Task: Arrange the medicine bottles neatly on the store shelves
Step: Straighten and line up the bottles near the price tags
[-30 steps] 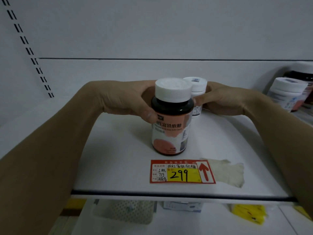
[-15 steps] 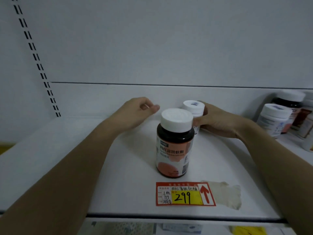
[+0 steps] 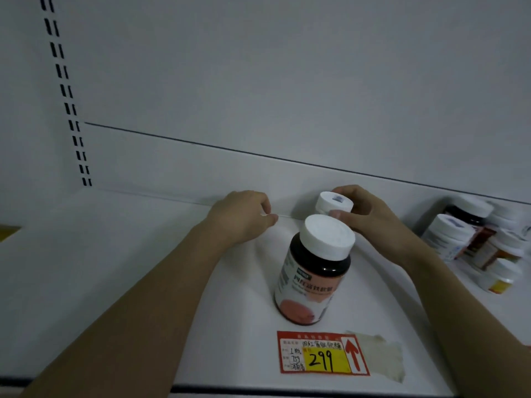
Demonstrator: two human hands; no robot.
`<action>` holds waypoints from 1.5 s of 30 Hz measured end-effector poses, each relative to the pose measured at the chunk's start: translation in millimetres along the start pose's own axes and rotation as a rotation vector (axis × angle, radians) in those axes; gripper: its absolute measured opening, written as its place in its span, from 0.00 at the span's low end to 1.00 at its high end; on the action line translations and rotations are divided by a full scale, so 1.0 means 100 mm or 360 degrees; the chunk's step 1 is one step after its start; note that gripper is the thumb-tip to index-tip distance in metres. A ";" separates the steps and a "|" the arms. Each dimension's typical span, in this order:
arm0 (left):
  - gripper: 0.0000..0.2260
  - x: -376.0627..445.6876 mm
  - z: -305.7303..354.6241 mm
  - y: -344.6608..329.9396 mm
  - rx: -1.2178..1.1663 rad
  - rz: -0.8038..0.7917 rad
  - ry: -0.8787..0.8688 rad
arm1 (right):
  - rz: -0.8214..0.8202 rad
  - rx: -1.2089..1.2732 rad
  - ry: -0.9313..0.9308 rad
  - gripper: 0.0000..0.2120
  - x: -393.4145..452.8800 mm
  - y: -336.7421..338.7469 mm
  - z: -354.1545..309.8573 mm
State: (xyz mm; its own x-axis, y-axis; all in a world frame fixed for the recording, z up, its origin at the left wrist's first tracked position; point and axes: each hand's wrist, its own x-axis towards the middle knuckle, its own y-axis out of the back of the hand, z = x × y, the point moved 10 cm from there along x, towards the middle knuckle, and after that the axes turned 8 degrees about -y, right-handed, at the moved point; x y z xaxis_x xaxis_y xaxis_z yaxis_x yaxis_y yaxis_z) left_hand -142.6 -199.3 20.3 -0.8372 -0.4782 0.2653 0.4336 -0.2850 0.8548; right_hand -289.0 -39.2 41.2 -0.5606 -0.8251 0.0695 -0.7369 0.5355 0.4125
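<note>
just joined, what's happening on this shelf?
A person is sorting medicine bottles on a white shelf. The right hand grips the cap of a small white bottle near the back wall. The left hand is loosely curled beside it and holds nothing. A dark bottle with a white cap stands upright in front, behind a price tag reading 299. More bottles sit in a loose cluster at the right, not yet lined up.
</note>
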 end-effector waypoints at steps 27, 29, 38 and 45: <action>0.07 -0.55 3.05 -0.32 -0.0278 0.0179 -0.0104 | 0.0354 -0.0300 0.0143 0.18 -2.35 2.85 -0.33; 0.09 -0.62 2.99 -0.76 -0.0198 0.0076 0.0004 | 0.0348 -0.0274 0.0095 0.17 -2.49 3.05 -0.12; 0.27 -0.69 2.65 -1.57 0.0448 -0.0066 0.0255 | 0.0267 -0.0072 -0.0033 0.17 -2.51 3.14 0.67; 0.27 -0.68 2.57 -1.54 0.0469 0.0009 0.0314 | 0.0206 0.0023 0.0031 0.16 -2.10 2.65 0.68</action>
State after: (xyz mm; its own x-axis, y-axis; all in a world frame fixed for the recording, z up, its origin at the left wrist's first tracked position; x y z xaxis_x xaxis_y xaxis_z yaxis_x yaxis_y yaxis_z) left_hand -238.4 91.1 -14.8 -0.7423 -0.6384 0.2035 0.2991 -0.0438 0.9532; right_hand -392.1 288.4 74.7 -0.6438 -0.7524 0.1391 -0.6645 0.6399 0.3860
